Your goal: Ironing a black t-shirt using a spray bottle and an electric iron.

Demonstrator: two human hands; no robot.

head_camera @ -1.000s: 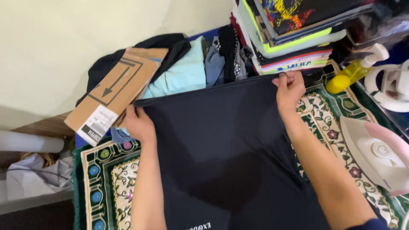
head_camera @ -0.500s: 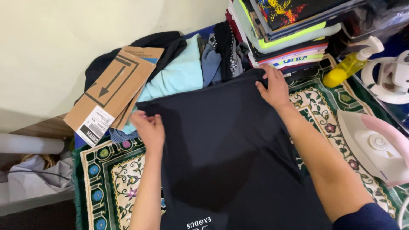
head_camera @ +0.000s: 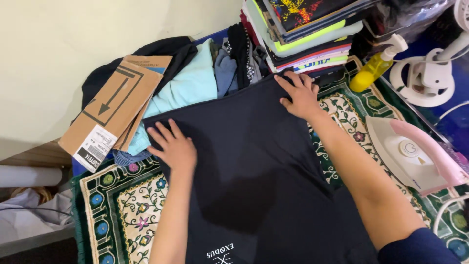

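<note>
- Both hands have slid inward over the shirt (head_camera: 254, 161) since half a second ago: the left hand (head_camera: 173, 146) has come down from the far left corner towards the middle of the cloth, and the right hand (head_camera: 298, 93) has stayed near the far edge, only slightly shifted.
- Left hand: fingers spread wide and pressed flat on the shirt, gripping nothing (palm down, a smoothing posture as I judge it).
- Right hand: fingers splayed at the shirt's far right corner, fingertips on the hem; whether any cloth is pinched under them I cannot tell, but the hand looks flat rather than closed.
- Shirt: dark navy, laid on the patterned mat (head_camera: 122, 205), its far edge against the heap of loose clothes (head_camera: 195, 83), printed end nearest the person.
- Done so far, by my reading: the shirt is spread out and its far edge pulled straight; the middle looks mostly flat.
- Left, as far as can be seen: faint creases remain right of the shirt's centre, and no fold has been made yet.
- Iron (head_camera: 415, 151) stands untouched on the mat, right of the shirt, well apart from both hands.
- Spray bottle (head_camera: 376, 63) sits beyond the shirt's right corner, next to the folded stack (head_camera: 303, 29).
- Cardboard (head_camera: 115, 107) lies left of the shirt's far edge, on the loose clothes.
</note>
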